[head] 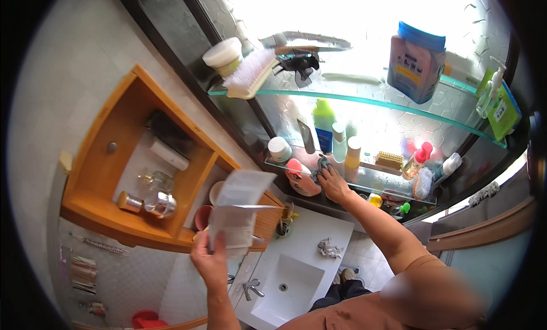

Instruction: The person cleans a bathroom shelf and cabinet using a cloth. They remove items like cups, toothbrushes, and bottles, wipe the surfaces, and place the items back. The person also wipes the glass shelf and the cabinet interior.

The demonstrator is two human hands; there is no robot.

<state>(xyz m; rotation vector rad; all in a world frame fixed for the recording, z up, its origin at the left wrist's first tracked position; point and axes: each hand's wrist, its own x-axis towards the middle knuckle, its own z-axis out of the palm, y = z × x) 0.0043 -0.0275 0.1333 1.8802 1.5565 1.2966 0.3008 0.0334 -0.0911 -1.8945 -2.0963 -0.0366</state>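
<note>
My left hand (pixel 210 255) grips a translucent plastic container (pixel 237 214) in front of the wooden cabinet. A crumpled grey cloth (pixel 319 169) lies under the fingers of my right hand (pixel 334 182), on the lower glass shelf by the window. Just left of the cloth is a pink bottle (pixel 302 180). Behind it stand a green bottle with a dark blue label (pixel 324 125) and a pale green bottle (pixel 339 142), with a yellowish bottle (pixel 353 159) to the right. A wooden brush (pixel 389 161) lies farther right on that shelf.
The upper glass shelf (pixel 363 99) holds a white-bristled brush (pixel 252 73), black hair clips (pixel 301 65) and a blue-lidded tub (pixel 416 63). Bottles stand in the open wooden cabinet (pixel 119 73). Below are a white sink (pixel 295 283), a faucet (pixel 253 288) and a crumpled cloth (pixel 330 248).
</note>
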